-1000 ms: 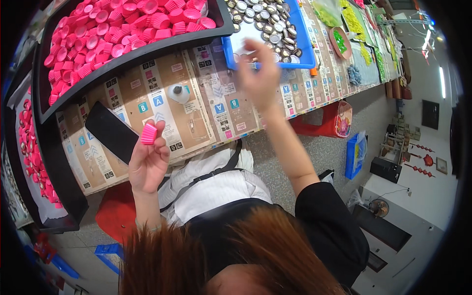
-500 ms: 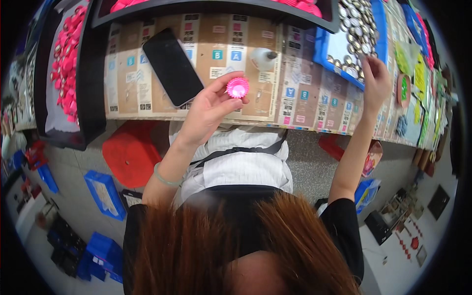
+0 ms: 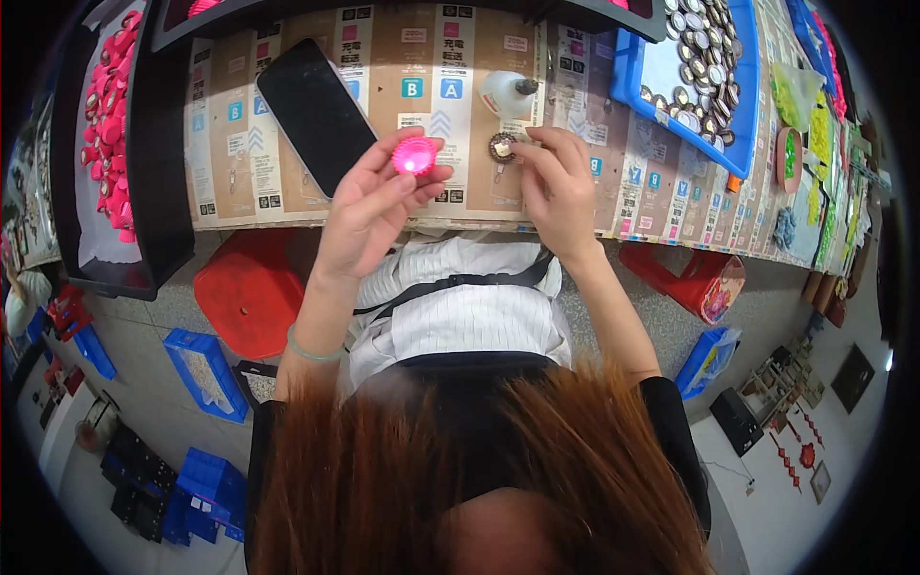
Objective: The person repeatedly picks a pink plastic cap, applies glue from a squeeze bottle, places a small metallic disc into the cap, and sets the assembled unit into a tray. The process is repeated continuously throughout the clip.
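A pink fluted cup-shaped piece with a shiny inside is held in the fingers of my left hand, above the table's near edge. To its right, my right hand pinches a round metallic piece with a dark scalloped rim. The two pieces are apart. Just beyond the metallic piece is a small white bottle with a dark tip. A black phone lies on the table left of my left hand.
A blue tray on the right holds many round metal pieces. At left, a black tray contains pink pieces. Another black tray borders the far side. A red stool stands below the table.
My right hand has come left from the blue tray to the middle, bringing a round metallic piece. My left hand, still holding the pink piece, has shifted slightly left in view.
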### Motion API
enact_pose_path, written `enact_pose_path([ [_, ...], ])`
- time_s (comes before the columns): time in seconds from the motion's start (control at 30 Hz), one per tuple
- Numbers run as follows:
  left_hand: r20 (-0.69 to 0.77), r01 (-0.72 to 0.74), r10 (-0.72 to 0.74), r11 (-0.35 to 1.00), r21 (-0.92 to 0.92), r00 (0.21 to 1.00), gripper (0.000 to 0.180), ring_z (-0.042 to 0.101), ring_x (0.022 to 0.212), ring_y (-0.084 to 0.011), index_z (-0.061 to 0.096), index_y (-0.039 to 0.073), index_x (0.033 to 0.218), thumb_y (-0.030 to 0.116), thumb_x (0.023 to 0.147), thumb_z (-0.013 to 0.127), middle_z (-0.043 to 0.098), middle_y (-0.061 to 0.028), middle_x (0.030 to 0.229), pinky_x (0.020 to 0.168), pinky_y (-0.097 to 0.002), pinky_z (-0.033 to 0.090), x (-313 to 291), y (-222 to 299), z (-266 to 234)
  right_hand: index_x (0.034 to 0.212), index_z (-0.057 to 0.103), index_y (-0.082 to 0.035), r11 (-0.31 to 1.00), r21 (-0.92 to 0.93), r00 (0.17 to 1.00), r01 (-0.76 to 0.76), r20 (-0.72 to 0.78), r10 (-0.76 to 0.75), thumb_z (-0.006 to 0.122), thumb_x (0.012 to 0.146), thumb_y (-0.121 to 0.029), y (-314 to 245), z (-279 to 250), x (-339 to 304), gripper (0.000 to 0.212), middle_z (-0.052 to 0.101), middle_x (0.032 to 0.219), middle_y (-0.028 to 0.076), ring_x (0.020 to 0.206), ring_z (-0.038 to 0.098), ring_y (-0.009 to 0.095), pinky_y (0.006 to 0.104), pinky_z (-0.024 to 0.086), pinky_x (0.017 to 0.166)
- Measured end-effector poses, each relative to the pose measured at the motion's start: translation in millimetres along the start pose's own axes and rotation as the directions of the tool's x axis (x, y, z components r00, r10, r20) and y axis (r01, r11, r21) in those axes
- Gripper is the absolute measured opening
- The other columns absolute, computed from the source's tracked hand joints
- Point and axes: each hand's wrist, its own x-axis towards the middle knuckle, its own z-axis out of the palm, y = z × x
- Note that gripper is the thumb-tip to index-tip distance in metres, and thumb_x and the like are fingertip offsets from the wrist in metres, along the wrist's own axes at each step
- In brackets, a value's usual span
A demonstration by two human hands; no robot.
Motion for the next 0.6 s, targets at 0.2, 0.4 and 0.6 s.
enact_pose_path([
  [0.2, -0.017, 0.028, -0.028, 0.999, -0.018, 0.999, 0.042, 0.051, 0.1, -0.0223, 0.033, -0.002, 0.123, 0.002, 0.083, 0.046, 0.047, -0.0134, 0.114, 0.086, -0.031, 0.041, 2, -3, 1, 0.082, 0.058, -0.003, 0.998, -0.055, 0.999, -0.032, -0.023, 0.031, 0.062, 0.064, 0.001, -13, 8, 2, 0.019, 0.056, 0.09, 0.009, 0.089, 0.049, 0.028, 0.0345, 0.041, 0.074],
  [0.4, 0.029, 0.058, -0.059, 0.997, 0.046, 0.998, 0.043, 0.05, 0.1, -0.0184, 0.033, -0.001, 0.125, 0.007, 0.085, 0.047, 0.048, -0.0106, 0.114, 0.085, -0.0291, 0.041, 2, -6, 5, 0.083, 0.061, -0.003, 0.93, 0.348, 0.985, -0.121, -0.072, 0.155, 0.066, 0.063, 0.0, -36, 1, 6, 0.02, 0.058, 0.09, 0.009, 0.083, 0.054, 0.025, 0.032, 0.043, 0.072],
  [0.6, 0.062, 0.013, -0.015, 0.999, 0.031, 0.998, 0.042, 0.048, 0.106, -0.0169, 0.029, -0.002, 0.127, 0.013, 0.089, 0.04, 0.045, -0.0113, 0.118, 0.089, -0.0317, 0.039, 1, -8, 14, 0.082, 0.061, -0.003, 0.944, 0.329, 1.0, -0.01, -0.017, 0.017, 0.067, 0.062, 0.0, -58, -4, 17, 0.021, 0.059, 0.09, 0.009, 0.081, 0.054, 0.023, 0.0307, 0.044, 0.069],
])
